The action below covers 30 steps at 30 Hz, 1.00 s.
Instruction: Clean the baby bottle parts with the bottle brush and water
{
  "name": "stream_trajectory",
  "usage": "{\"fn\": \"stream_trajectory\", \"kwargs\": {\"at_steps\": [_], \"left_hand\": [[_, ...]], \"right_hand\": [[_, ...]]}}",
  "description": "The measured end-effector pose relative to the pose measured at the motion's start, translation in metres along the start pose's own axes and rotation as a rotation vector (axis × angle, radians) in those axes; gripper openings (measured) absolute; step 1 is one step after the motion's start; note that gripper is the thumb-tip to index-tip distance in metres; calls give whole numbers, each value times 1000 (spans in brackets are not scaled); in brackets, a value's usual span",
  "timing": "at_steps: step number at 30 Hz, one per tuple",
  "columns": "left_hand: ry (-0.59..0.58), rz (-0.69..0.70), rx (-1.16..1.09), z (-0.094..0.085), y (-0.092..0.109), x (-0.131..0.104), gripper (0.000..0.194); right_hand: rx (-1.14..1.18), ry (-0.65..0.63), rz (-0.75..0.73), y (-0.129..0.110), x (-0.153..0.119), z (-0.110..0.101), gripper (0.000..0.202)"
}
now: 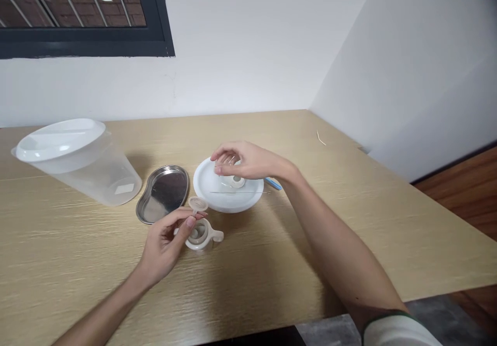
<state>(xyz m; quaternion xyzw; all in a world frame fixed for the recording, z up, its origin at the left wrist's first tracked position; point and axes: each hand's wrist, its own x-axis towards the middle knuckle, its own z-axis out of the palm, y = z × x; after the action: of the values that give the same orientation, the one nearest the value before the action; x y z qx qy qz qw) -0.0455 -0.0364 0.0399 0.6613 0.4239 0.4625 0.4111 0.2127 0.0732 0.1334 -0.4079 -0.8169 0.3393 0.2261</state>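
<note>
Pinching a small round translucent piece, the left hand is held at a white-rimmed container with a handle on the tabletop. Above a white plate, the right hand is curved around a clear item; whether it is gripped cannot be told. Farther left, a kidney-shaped metal tray and lidded plastic jug are seen.

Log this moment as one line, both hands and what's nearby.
Left hand: pinching round piece near small handled container | Right hand: above white plate, grip unclear | Nearby: metal tray, plastic jug
</note>
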Motion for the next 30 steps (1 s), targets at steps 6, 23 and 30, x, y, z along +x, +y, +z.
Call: {"fn": "stream_trajectory", "kwargs": {"at_steps": [6, 23, 30], "left_hand": [[14, 17, 6, 1, 0, 1, 20], [0, 14, -1, -1, 5, 3, 20], [-58, -8, -124, -4, -2, -2, 41]], "right_hand": [[-281, 40, 106, 36, 23, 32, 33], [-26, -305, -158, -48, -7, 37, 47], [92, -125, -232, -66, -20, 23, 27]]}}
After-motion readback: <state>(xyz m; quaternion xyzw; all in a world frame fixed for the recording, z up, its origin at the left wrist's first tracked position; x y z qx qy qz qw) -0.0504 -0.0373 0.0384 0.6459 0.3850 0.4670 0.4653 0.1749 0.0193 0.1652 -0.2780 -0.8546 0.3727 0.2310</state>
